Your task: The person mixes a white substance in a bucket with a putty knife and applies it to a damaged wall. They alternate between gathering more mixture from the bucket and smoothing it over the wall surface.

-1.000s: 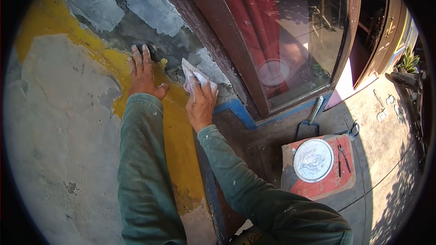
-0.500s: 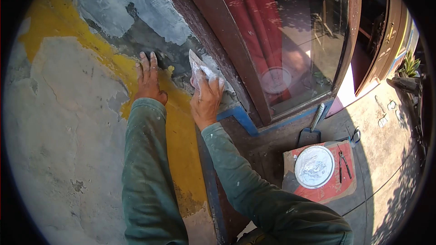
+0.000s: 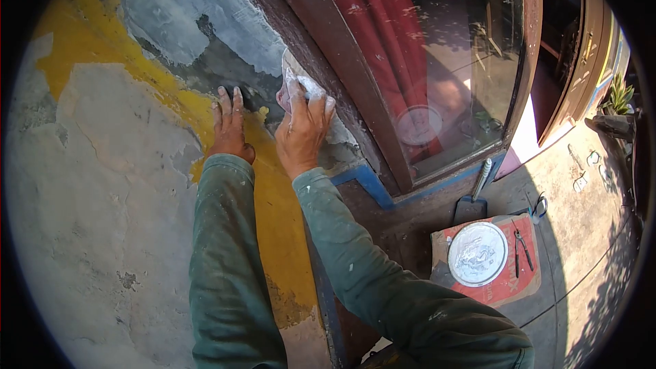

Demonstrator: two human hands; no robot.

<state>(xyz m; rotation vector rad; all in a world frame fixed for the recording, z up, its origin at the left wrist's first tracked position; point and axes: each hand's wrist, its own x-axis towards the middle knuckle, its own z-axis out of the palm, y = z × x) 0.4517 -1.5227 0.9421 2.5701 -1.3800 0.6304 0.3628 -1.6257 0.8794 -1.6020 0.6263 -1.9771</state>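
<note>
While the left hand [image 3: 231,125] lies flat against the wall [image 3: 123,205] at 10 o'clock, its fingers slightly parted and grasping nothing, the right hand [image 3: 305,123], nearer the middle toward 11 o'clock, pinches a white scrap [image 3: 288,68] between thumb and fingers. Whether the scrap is cloth or paper, I cannot tell. It sits at 11 o'clock, pressed, it seems, where the grey patch [image 3: 205,34] meets the brown window frame [image 3: 307,17]. The left palm is probably placed there to brace the leaning body, and the scrap's narrow end points up along the frame, a grip that would suit a tight edge.

At 4 o'clock a round lid [image 3: 477,254] smeared with white rests on a red box [image 3: 502,292], likely set there to be within the right arm's reach. Pliers [image 3: 524,249] lie just beside it on the outer side, perhaps to keep them off the ground.

Counted, there are two hands in two green sleeves, one scrap, one lid, one box and one pair of pliers. One dustpan [image 3: 471,210] stands between 3 and 4 o'clock, and one red curtain [image 3: 393,48] hangs behind glass toward 1.
</note>
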